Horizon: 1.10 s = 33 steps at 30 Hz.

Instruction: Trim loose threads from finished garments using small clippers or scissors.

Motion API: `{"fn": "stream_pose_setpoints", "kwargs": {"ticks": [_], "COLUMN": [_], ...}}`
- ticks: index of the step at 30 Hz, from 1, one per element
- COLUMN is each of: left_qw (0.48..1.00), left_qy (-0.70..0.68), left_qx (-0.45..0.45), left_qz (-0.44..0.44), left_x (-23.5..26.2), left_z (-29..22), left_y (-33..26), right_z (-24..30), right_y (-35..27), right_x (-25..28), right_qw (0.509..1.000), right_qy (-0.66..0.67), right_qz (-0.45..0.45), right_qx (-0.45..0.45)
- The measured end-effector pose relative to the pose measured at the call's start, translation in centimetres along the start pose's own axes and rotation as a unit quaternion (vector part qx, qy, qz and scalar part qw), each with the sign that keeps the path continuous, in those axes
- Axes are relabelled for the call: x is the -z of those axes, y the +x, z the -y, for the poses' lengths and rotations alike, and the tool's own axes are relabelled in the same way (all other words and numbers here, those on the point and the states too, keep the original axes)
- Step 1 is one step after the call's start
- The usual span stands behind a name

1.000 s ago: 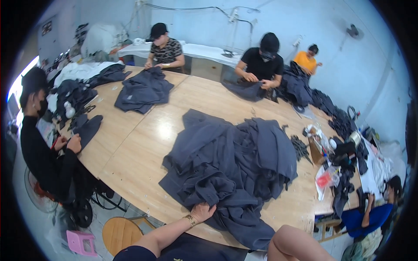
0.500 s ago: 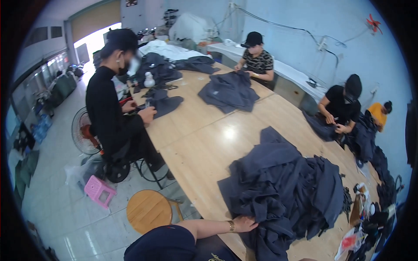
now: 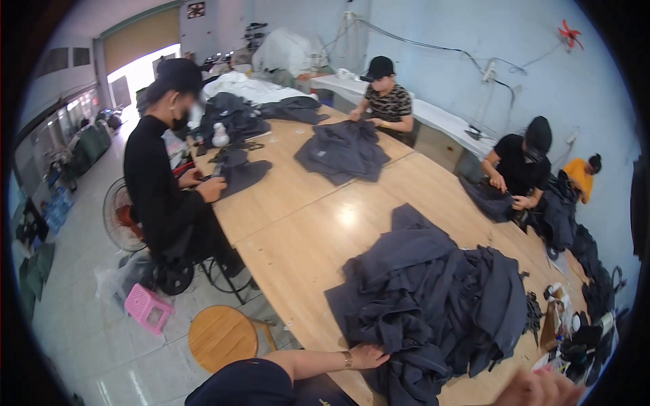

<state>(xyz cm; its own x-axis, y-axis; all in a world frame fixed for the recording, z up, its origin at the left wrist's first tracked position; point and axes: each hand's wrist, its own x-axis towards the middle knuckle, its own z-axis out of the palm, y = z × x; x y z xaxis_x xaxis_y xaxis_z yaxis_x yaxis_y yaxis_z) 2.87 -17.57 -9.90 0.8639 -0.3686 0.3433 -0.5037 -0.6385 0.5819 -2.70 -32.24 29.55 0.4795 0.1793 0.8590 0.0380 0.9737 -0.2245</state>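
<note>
A: Going from left to right, what to notice first?

B: Look well left of the left hand (image 3: 369, 356): find a pink plastic stool (image 3: 150, 308), then, nearer, a round wooden stool (image 3: 223, 338) just beyond the forearm. Ahead and to the left, spot a co-worker in black (image 3: 162, 183), busy with dark cloth

A: And at the hand itself?

B: Still sits at the near left edge of the heap of dark cloth (image 3: 433, 304), with a gold-coloured wristband (image 3: 348, 359) behind it. Touches the fold with its fingertips; cannot tell whether pinching or merely resting

A: Where to find the heap exactly?

B: Lies on the wooden table (image 3: 291, 250), directly right of that hand and stretching ahead of it, rumpled, keeping nearly the same outline as half a second ago

A: Changed anywhere, then?

B: Yes, farther right of the left hand, past the heap's near end: shows the blurred right hand (image 3: 538, 389) much more fully than before. Too smeared to say whether clenched or loose; see no cloth in it

A: And farthest right?

B: Ahead of the right hand, see dark scraps (image 3: 532, 318), then a jumble of small items (image 3: 583, 338)

A: Meaning what for the work?

B: Judge it as one-handed contact at this instant, with no visible rearranging of the cloth
</note>
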Motion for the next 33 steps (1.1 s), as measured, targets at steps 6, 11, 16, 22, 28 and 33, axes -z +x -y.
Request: {"fn": "stream_pose_setpoints", "kwargs": {"ticks": [6, 11, 16, 22, 28, 33], "left_qw": [0.996, 1.0, 0.999, 0.999, 0.999, 0.999], "left_qy": [0.019, 0.022, 0.036, 0.038, 0.009, -0.013], "left_qx": [0.05, -0.019, -0.022, -0.034, -0.005, 0.001], "left_qz": [0.069, -0.004, 0.005, -0.002, 0.035, 0.032], "left_x": [1.1, 0.5, 1.9, 1.9, 2.7, 2.2], "left_z": [-0.9, -0.4, -1.0, -1.3, -1.8, -1.1], "left_y": [0.2, 0.5, 0.7, 0.7, 0.8, 0.8], "right_z": [-3.1, -7.1, -8.3, -10.2, -11.8, -12.8], "right_y": [-7.1, -13.4, -10.5, -8.3, -8.1, -6.8], "right_x": [3.3, 5.0, 2.4, 1.4, 1.3, 2.1], "right_qw": [0.881, 0.87, 0.874, 0.857, 0.876, 0.822], "right_qy": [-0.166, -0.161, -0.099, -0.136, -0.168, -0.154], "right_qz": [-0.112, 0.082, -0.01, 0.029, 0.028, 0.073], "right_qx": [-0.428, -0.459, -0.476, -0.496, -0.451, -0.543]}}
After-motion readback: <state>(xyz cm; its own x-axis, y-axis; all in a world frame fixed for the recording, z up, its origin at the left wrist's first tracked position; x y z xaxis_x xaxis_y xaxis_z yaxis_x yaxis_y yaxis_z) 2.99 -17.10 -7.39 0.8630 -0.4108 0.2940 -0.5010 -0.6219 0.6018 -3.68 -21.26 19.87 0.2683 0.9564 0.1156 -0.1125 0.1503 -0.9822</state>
